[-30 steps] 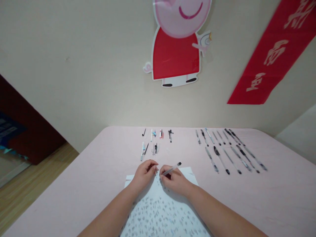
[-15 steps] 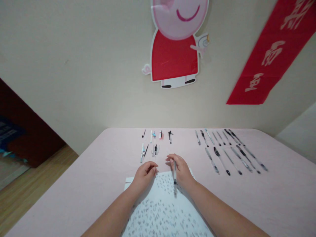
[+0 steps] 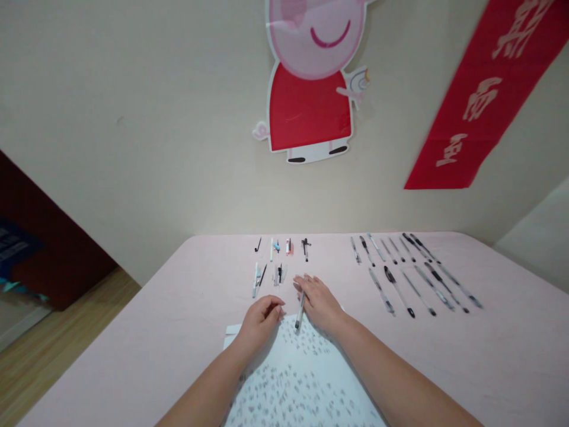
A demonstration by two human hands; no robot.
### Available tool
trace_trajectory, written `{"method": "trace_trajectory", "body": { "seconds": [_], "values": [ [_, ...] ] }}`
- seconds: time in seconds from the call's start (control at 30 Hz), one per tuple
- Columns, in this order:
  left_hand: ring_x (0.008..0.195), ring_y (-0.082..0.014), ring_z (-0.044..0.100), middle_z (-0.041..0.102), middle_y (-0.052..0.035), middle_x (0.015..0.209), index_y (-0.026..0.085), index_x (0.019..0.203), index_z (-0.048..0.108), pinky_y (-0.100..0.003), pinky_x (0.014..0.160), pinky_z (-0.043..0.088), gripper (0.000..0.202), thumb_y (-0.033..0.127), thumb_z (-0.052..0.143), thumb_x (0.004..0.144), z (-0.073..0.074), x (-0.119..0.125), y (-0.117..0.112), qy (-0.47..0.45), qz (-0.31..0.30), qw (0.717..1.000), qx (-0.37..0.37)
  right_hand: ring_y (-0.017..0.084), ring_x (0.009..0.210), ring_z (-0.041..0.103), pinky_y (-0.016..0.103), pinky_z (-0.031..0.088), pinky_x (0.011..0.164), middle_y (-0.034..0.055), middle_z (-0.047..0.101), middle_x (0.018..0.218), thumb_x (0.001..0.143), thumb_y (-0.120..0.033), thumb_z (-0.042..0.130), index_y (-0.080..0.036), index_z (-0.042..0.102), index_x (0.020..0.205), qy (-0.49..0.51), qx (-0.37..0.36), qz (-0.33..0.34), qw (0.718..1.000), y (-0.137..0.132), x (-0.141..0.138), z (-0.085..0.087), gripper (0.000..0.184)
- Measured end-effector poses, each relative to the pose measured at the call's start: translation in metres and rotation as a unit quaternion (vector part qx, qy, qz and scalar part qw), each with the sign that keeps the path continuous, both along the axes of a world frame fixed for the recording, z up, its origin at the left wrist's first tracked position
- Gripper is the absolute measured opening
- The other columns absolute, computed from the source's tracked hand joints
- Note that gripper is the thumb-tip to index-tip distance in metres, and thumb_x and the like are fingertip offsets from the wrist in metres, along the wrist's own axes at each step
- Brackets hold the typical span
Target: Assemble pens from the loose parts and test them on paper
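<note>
Handwriting (image 3: pixel 284 388), illegible, covers paper (image 3: pixel 274 351); right hand (image 3: pixel 320 301) clasps a pen (image 3: pixel 301 310); whether left hand (image 3: pixel 260 319) grips, I cannot tell.

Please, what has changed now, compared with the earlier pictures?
The right hand moved forward to the far edge of the written sheet; the clear-barrelled pen it holds swung, its black end now toward the person. Nothing was let go. The left hand and the pens lying at right stayed put.
</note>
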State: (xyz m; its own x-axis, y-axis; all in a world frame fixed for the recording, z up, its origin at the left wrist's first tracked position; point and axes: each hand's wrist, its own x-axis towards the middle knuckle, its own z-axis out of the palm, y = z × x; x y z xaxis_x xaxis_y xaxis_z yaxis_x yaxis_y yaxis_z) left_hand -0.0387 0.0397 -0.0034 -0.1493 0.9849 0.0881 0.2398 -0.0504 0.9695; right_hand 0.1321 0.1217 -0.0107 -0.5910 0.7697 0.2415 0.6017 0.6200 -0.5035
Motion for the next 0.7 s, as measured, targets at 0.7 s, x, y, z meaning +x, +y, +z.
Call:
{"method": "trace_trajectory", "body": {
  "seconds": [0.7],
  "values": [
    [0.062,-0.0153,0.056,0.064,-0.0024,0.067,0.016,0.082,0.063,-0.027,0.061,0.044,0.013,0.025,0.055,0.076,-0.001,0.000,0.000,0.008,-0.001,1.000,-0.002,0.024,0.109,0.054,0.040,0.040,0.096,0.0130,0.064,0.111,0.087,-0.013,0.041,-0.015,0.056,0.119,0.083,-0.004,0.002,0.997,-0.013,0.002,0.011,0.035]
  ]
}}
